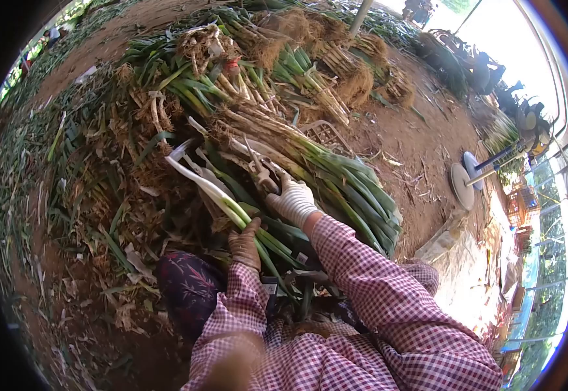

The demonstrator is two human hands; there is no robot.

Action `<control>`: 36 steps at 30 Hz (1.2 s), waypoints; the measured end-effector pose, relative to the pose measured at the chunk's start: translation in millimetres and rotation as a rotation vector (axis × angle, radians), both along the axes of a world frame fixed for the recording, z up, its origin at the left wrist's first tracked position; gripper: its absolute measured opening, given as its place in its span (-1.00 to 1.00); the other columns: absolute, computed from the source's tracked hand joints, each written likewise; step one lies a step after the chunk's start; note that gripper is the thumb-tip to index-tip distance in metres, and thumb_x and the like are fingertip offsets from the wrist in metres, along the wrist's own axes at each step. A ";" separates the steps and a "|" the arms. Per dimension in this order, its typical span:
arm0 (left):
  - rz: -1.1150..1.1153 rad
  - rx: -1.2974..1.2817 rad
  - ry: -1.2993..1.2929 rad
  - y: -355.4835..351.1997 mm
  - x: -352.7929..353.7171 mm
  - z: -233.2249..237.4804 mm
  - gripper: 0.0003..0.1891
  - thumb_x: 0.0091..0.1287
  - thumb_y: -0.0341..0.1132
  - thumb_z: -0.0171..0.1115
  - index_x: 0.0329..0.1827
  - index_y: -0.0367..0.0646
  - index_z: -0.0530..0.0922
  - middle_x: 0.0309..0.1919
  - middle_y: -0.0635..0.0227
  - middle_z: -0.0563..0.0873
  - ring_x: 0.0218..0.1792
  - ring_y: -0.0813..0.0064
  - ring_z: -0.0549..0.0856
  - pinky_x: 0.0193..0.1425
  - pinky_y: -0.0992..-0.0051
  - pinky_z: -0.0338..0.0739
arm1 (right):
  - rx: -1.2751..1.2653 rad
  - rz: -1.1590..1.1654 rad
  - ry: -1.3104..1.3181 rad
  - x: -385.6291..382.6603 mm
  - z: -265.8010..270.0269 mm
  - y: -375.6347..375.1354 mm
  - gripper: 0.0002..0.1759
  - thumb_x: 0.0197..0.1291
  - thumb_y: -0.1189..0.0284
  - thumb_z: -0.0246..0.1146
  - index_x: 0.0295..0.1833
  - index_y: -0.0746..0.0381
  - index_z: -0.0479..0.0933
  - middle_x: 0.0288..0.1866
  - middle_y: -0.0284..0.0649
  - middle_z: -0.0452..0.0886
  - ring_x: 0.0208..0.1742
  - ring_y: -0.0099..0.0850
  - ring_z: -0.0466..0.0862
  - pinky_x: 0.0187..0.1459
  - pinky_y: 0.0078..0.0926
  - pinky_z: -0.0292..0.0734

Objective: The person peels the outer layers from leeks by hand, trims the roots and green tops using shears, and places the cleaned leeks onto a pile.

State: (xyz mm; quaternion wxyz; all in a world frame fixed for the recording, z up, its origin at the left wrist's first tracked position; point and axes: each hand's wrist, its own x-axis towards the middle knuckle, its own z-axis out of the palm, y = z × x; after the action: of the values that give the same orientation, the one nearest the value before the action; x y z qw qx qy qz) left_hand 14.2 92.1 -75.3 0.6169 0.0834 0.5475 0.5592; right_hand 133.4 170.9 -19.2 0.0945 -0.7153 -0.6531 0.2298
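Note:
My left hand (pixel 245 245), in a brown glove, is closed around the green part of a leek (pixel 213 191). The leek's clean white end points up and to the left, and its green leaves run down toward my lap. My right hand (pixel 293 202), in a white ribbed glove, grips what looks like a pair of shears (pixel 262 171), its metal tips pointing away from me. Those tips are over the unpeeled leeks, apart from the held leek's white end. Just beyond and to the right lies a pile of unpeeled leeks (pixel 343 173) with dark green tops.
More leek bundles with shaggy roots (pixel 356 85) lie on the dirt floor farther off. Peelings and leaves (pixel 95 163) cover the ground at left. A plastic crate piece (pixel 328 135) is beyond the pile. At right stands a round-based metal stand (pixel 461 186).

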 end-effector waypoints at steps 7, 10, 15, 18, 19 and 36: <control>-0.182 0.211 0.184 4.2 9.0 -45.6 -0.70 0.24 -0.30 0.28 -0.01 -0.23 0.54 -0.23 0.27 0.64 -0.22 0.43 0.59 -0.05 0.42 0.49 | -0.140 0.141 0.246 31.5 5.8 -19.9 -0.18 -0.11 0.13 0.31 0.22 0.43 0.30 -0.05 0.20 0.57 0.00 -0.05 0.61 -0.02 -0.33 0.51; -0.124 -0.051 0.047 5.2 10.1 -22.9 -0.71 0.27 -0.40 0.22 0.05 -0.18 0.54 -0.20 0.30 0.65 -0.21 0.43 0.60 -0.04 0.47 0.51 | -0.050 0.155 0.207 43.0 4.7 -31.8 -0.26 -0.14 0.23 0.36 0.15 0.40 0.35 -0.16 0.15 0.60 -0.11 -0.11 0.64 -0.10 -0.35 0.53; -0.080 0.194 -0.103 -1.7 6.4 -24.4 -0.63 0.09 -0.48 0.38 -0.01 -0.10 0.53 -0.29 0.39 0.66 -0.35 0.46 0.63 -0.24 0.42 0.54 | 0.001 -0.063 0.402 45.5 33.8 -24.3 -0.46 -0.18 0.39 0.38 -0.02 0.39 0.48 -0.31 -0.11 0.61 -0.28 -0.42 0.58 -0.19 -0.47 0.50; -0.064 0.219 -0.160 -4.9 9.2 -5.0 -0.67 0.12 -0.50 0.35 -0.04 -0.15 0.54 -0.27 0.33 0.70 -0.35 0.49 0.66 -0.23 0.47 0.58 | 0.075 -0.087 0.761 37.7 109.9 -37.2 -0.55 -0.14 0.41 0.39 -0.09 0.39 0.49 -0.31 -0.24 0.59 -0.28 -0.50 0.51 -0.19 -0.52 0.47; -0.082 0.222 -0.182 -6.2 8.8 1.2 -0.69 0.13 -0.51 0.33 -0.04 -0.17 0.54 -0.26 0.31 0.70 -0.34 0.50 0.66 -0.23 0.50 0.59 | 0.123 -0.050 0.866 37.5 123.9 -39.6 -0.55 -0.13 0.40 0.40 -0.10 0.39 0.49 -0.32 -0.25 0.58 -0.29 -0.51 0.50 -0.19 -0.52 0.45; -0.387 0.455 -0.150 -28.5 42.2 -66.7 -0.52 0.27 -0.35 0.24 0.25 -0.14 0.37 0.06 0.22 0.56 -0.05 0.34 0.62 0.03 0.41 0.57 | 0.145 -0.231 0.761 32.0 37.6 -103.0 -0.56 0.02 0.33 0.33 -0.06 0.38 0.43 -0.30 -0.18 0.54 -0.28 -0.44 0.52 -0.24 -0.42 0.46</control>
State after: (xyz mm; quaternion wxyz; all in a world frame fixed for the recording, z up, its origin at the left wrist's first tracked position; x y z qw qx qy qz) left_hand 56.4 63.7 -141.9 0.7161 0.2807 0.3354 0.5440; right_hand 165.4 67.9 18.4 0.4050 -0.6395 -0.5012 0.4193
